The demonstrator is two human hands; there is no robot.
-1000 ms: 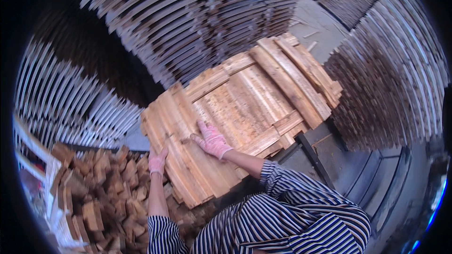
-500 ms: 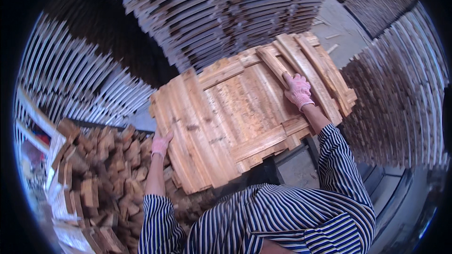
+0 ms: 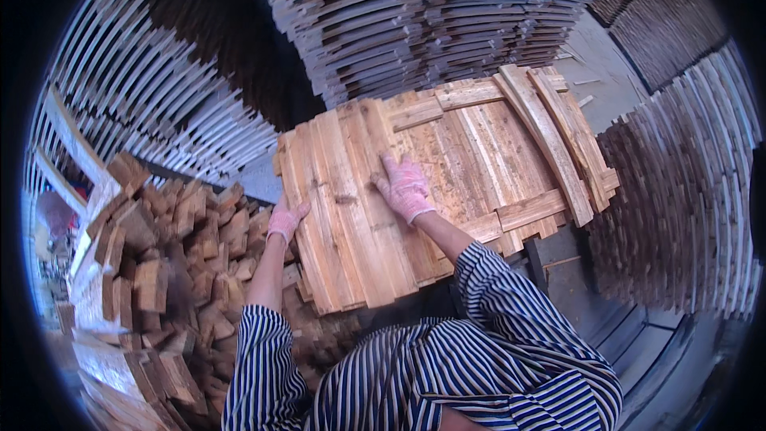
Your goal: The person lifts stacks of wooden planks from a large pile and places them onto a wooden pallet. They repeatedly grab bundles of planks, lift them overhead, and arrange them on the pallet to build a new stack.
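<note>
Boards (image 3: 447,183) hide left hand (image 3: 285,221) fingers gripping their edge; right hand (image 3: 405,187) lies flat, open.

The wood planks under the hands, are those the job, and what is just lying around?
In the job:
left hand
right hand
flat layer of wood planks

Just lying about:
heap of short wood blocks
tall stacks of grey slats
</note>
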